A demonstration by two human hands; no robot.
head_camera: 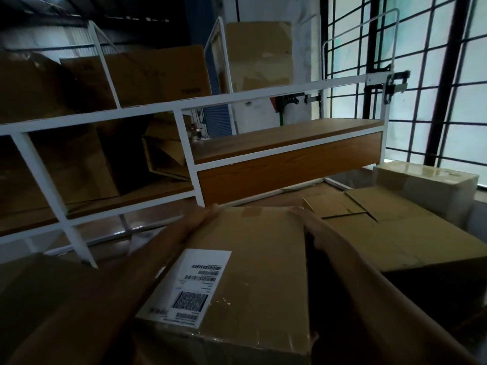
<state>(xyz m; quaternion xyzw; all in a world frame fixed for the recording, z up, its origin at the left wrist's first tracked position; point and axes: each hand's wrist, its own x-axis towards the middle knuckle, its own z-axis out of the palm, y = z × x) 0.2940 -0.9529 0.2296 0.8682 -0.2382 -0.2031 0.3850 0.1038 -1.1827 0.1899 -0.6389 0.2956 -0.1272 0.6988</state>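
- The brown rectangular cardboard box lies low in the near centre, between both forearms. A white printed shipping label sits on its near-left top face.
- Its long axis runs from near to far and points toward the white metal rack with wooden shelves.
- The left hand lies along the box's left edge with its fingertips at the far-left corner. The blur hides whether they hook over it.
- The right hand grips the right edge close to the far-right corner, with the thumb on top and the fingers curled down into the dark gap beside the box.
- Both hands sit at the far end, the left a little farther along, so the near end carries no grip.
- The bare wooden shelf board lies far and slightly right of the box, and higher. Judging from this, a move there would go forward along the box's long axis.
- A flat, open-flapped cardboard carton lies just beside the box on the right, near the right hand.
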